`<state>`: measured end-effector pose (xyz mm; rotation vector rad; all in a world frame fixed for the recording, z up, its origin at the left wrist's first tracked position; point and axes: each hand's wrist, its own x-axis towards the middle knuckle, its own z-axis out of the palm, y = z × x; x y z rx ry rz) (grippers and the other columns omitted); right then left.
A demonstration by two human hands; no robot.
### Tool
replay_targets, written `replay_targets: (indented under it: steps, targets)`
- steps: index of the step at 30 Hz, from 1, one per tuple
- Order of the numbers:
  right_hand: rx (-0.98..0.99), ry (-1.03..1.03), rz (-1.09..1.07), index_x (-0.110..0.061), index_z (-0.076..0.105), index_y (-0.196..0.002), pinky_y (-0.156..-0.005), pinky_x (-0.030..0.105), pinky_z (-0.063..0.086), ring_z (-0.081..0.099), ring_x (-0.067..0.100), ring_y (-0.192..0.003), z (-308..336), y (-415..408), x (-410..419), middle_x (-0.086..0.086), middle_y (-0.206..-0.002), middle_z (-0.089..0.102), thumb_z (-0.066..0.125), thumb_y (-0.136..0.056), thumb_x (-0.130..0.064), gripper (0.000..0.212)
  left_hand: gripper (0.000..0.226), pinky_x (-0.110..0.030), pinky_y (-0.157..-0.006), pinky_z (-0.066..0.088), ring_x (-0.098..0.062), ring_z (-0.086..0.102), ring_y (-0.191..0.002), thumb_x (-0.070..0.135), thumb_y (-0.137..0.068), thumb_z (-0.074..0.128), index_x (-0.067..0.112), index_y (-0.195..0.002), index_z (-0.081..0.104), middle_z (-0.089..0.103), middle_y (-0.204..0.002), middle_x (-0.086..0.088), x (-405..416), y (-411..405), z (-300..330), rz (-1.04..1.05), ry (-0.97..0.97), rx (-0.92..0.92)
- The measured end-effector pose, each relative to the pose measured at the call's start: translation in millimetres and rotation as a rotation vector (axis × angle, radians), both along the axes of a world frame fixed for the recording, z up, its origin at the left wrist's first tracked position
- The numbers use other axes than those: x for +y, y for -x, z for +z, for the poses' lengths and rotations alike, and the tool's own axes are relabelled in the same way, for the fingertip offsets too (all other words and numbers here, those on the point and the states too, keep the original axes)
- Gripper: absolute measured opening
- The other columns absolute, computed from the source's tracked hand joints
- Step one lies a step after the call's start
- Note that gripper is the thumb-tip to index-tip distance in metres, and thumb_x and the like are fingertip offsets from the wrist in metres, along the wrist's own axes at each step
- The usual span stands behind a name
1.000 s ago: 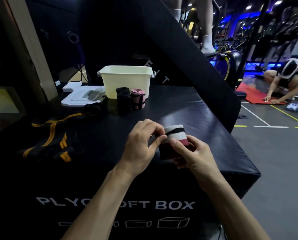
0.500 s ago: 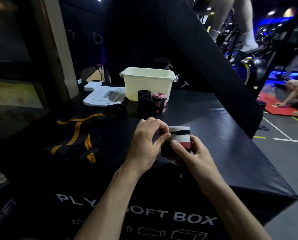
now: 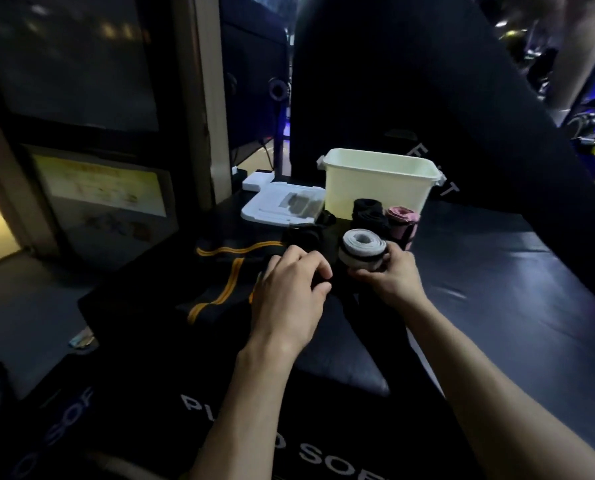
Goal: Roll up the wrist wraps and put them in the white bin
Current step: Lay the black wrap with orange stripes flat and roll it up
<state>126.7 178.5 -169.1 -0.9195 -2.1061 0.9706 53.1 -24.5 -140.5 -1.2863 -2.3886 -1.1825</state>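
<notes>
Head view:
Right hand (image 3: pixel 391 277): fingers curled round the white rolled wrap (image 3: pixel 363 249), which stands on end with its spiral top showing; the roll sits at the fingertips, above the knuckles, thumb at its lower front.
White rolled wrap: held just over the plyo box (image 3: pixel 497 289) top, near the middle, just in front of the black roll (image 3: pixel 368 214) and the pink roll (image 3: pixel 402 221).
Left hand (image 3: pixel 294 284): fingers curled, fingertips pinching dark fabric just left of the white roll; what exactly they pinch is too dark to tell.
Black and yellow wraps (image 3: pixel 227 271): unrolled, lying toward the box's left edge, beside the left hand.
White bin (image 3: pixel 379 181): at the far edge of the box, behind the black and pink rolls, which stand touching each other.
White lid (image 3: pixel 282 206): flat, left of the bin.
</notes>
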Motion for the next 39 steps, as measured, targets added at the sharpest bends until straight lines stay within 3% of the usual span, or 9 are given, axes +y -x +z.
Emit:
replay_targets:
  steps: [5, 9, 13, 17, 24, 29, 34, 37, 39]
  targets:
    - [-0.079, -0.090, -0.091, -0.019, 0.062, -0.127, -0.094, 0.038, 0.054, 0.065, 0.028, -0.112, 3.1, 28.6, 14.1, 0.009, -0.119, 0.069, 0.090, -0.065, -0.032, 0.069, 0.014, -0.030, -0.094, 0.045, -0.014, 0.051, -0.109, 0.031, -0.090, 0.076, 0.032, -0.100, 0.065, 0.055, -0.108, 0.013, -14.2, 18.2, 4.7, 0.068, 0.010, -0.036]
    - [-0.055, -0.089, -0.123, -0.014, 0.049, -0.144, -0.101, 0.038, 0.049, 0.062, 0.029, -0.119, 6.6, 17.1, 5.4, 0.009, -0.125, 0.069, 0.085, -0.074, -0.017, 0.079, 0.013, -0.040, -0.096, 0.046, -0.022, 0.053, -0.111, 0.028, -0.092, 0.072, 0.033, -0.101, 0.065, 0.057, -0.112, 0.009, -21.2, 22.9, 13.0, 0.217, 0.031, -0.039]
    - [-0.081, -0.048, -0.058, -0.014, 0.053, -0.136, -0.092, 0.031, 0.050, 0.067, 0.018, -0.098, 0.0, -24.3, -13.2, 0.002, -0.112, 0.067, 0.083, -0.080, -0.013, 0.064, 0.028, -0.051, -0.106, 0.038, -0.033, 0.046, -0.124, 0.016, -0.091, 0.063, 0.037, -0.108, 0.058, 0.048, -0.133, 0.004, -35.8, 31.1, 11.3, 0.343, 0.284, -0.214]
    - [-0.099, -0.057, 0.041, -0.015, 0.059, -0.128, -0.096, 0.029, 0.053, 0.067, 0.010, -0.104, -11.3, -71.0, -32.0, -0.001, -0.113, 0.069, 0.080, -0.082, -0.010, 0.051, 0.029, -0.069, -0.114, 0.026, -0.038, 0.041, -0.131, 0.017, -0.092, 0.064, 0.039, -0.107, 0.053, 0.041, -0.136, 0.001, -44.8, 37.1, 6.0, 0.361, 0.455, -0.314]
    - [-0.104, -0.098, 0.168, -0.026, 0.063, -0.123, -0.095, 0.011, 0.047, 0.064, -0.004, -0.110, -13.1, -127.0, -60.6, -0.006, -0.121, 0.068, 0.070, -0.093, -0.012, 0.035, 0.038, -0.045, -0.093, 0.050, -0.034, 0.057, -0.118, 0.009, -0.095, 0.061, 0.033, -0.125, 0.061, 0.060, -0.131, -0.004, -56.9, 33.6, -4.5, 0.426, 0.370, -0.225]
    - [0.049, -0.060, 0.260, -0.032, 0.061, -0.127, -0.099, 0.030, 0.053, 0.063, 0.003, -0.117, 2.3, -149.8, -84.6, -0.013, -0.125, 0.066, 0.067, -0.098, -0.025, 0.030, 0.018, -0.023, -0.091, 0.049, -0.014, 0.070, -0.103, 0.020, -0.092, 0.075, 0.023, -0.110, 0.077, 0.078, -0.106, 0.004, -48.6, -6.2, 5.9, -0.111, -0.034, -0.157]
    - [0.102, -0.358, 0.365, -0.029, 0.047, -0.149, -0.119, 0.021, 0.027, 0.032, 0.001, -0.147, 40.9, -175.7, -100.7, -0.017, -0.152, 0.046, 0.062, -0.100, -0.029, 0.051, 0.010, -0.022, -0.081, 0.055, -0.011, 0.071, -0.084, 0.006, -0.093, 0.072, 0.009, -0.103, 0.076, 0.077, -0.091, -0.002, -37.7, -64.4, 32.3, -0.747, -0.069, -0.483]
    - [0.148, -0.229, 0.398, -0.016, 0.070, -0.115, -0.089, 0.048, 0.053, 0.066, 0.013, -0.101, 42.3, -187.1, -97.5, -0.003, -0.103, 0.071, 0.060, -0.100, -0.031, 0.024, 0.016, -0.020, -0.081, 0.054, -0.010, 0.069, -0.085, -0.003, -0.092, 0.071, 0.006, -0.104, 0.074, 0.076, -0.091, -0.007, -24.6, -76.3, 36.0, -0.780, -0.160, -0.525]
    - [0.231, -0.109, 0.366, -0.011, 0.071, -0.095, -0.068, 0.050, 0.052, 0.062, 0.021, -0.072, 35.0, -194.2, -94.4, 0.009, -0.080, 0.067, 0.061, -0.100, -0.030, 0.022, 0.027, -0.019, -0.085, 0.054, -0.011, 0.071, -0.092, -0.011, -0.089, 0.069, 0.009, -0.106, 0.074, 0.077, -0.099, -0.009, -16.0, -76.6, 33.5, -0.741, -0.170, -0.547]
